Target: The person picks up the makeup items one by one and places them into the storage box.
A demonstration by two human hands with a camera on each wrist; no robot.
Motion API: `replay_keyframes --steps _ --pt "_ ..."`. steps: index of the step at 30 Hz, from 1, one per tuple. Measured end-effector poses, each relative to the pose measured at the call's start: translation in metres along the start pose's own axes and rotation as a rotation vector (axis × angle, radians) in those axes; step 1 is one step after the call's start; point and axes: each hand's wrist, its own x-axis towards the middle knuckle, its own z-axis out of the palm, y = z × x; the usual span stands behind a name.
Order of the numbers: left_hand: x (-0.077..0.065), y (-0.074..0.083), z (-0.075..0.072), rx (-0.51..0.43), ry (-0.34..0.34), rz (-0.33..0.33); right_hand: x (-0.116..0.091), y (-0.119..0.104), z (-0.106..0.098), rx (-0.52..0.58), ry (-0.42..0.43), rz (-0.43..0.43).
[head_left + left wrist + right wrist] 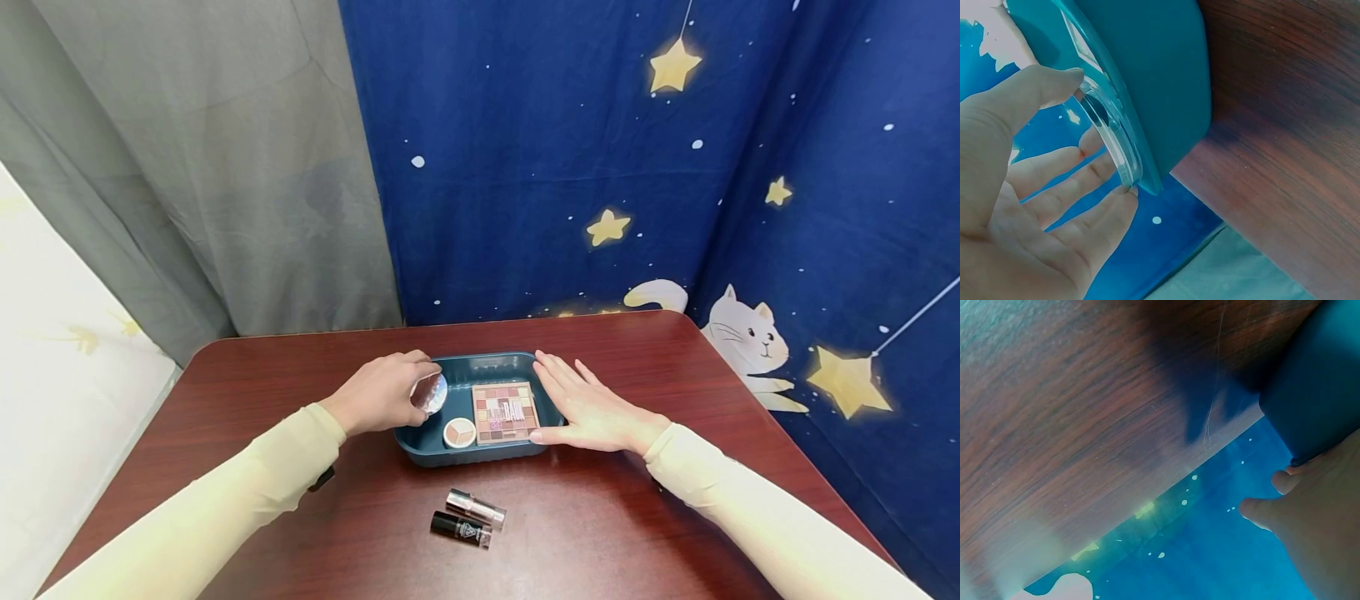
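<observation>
My left hand (384, 392) pinches a round compact with a clear rim (431, 394) between thumb and fingers, at the left side of a dark teal tray (480, 456). In the left wrist view, the compact (1113, 134) is tilted on edge close by the tray's rim. My right hand (600, 410) lies over the tray's right rim with fingers extended, its thumb at the corner of an eyeshadow palette (506, 412). Left of the palette, inside the tray, sits a small round pot with three coloured sections (460, 432).
In front of the tray, a silver tube (476, 508) and a black tube with a clear end (461, 529) lie side by side on the reddish-brown wooden table (600, 533). Grey and blue star-patterned curtains (525, 167) hang behind the table's far edge.
</observation>
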Motion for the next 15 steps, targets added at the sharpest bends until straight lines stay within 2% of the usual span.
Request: replay_keyframes --steps 15 --pt "0.0062 0.0021 0.0080 0.016 -0.090 -0.012 0.0003 -0.0007 -0.0001 0.003 -0.007 0.011"
